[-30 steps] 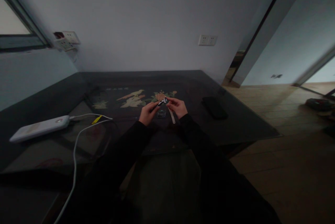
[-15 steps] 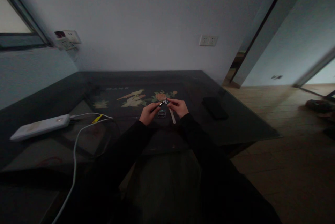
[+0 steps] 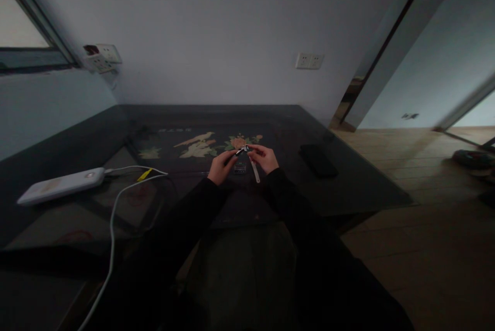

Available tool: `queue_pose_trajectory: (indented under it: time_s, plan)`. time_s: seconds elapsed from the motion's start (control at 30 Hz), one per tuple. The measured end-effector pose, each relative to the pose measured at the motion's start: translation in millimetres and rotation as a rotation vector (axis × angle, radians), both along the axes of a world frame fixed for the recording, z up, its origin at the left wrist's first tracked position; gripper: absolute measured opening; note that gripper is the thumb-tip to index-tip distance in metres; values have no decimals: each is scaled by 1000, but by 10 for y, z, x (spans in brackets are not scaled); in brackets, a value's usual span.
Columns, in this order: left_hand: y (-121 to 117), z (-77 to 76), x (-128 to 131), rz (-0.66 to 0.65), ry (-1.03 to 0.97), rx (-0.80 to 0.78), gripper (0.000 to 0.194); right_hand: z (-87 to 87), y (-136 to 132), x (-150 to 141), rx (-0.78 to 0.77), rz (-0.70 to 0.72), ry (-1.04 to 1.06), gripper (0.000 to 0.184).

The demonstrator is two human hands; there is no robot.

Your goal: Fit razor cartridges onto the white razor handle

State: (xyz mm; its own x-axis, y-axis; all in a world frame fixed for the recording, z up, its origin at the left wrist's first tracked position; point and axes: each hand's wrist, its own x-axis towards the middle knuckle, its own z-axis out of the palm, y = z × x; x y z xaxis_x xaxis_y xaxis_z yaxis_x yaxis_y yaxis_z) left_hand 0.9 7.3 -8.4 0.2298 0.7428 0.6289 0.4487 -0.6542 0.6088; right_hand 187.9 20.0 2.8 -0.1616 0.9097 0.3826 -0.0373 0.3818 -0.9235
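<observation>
My left hand (image 3: 219, 167) is closed, its thumb and fingers pinching a small black-and-silver piece (image 3: 241, 151) held just above the table. From the other side my right hand (image 3: 264, 159) meets it, fingertips closed on the silver end. The piece is too small and dark to name. A narrow pale strip (image 3: 255, 171) with a rounded end slants down beside the right hand; its upper end is hidden by the fingers, so I cannot tell whether it is held. Between the hands, a small dark rectangular item (image 3: 240, 168) with light markings lies on the table.
The dark glossy table (image 3: 286, 119) bears a bird-and-flower picture (image 3: 199, 145). A black phone-like slab (image 3: 318, 160) lies to the right. At left are a white power bank (image 3: 62, 185) and its white cable (image 3: 112, 222) with a yellow tag (image 3: 144, 175). A wall stands behind.
The view has shifted very slightly. Both hands keep almost the same place and grip, with the small piece turned a little at most.
</observation>
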Motion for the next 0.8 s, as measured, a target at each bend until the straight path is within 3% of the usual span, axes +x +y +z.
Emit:
queue_pose_trajectory:
  time_s: [0.5, 0.8]
  plan:
    - [-87, 76, 18, 35, -10, -45, 37, 26, -52, -40, -51, 1, -16, 40]
    - [-83, 76, 20, 33, 0, -28, 37, 9, -60, -49, 63, -33, -128, 33]
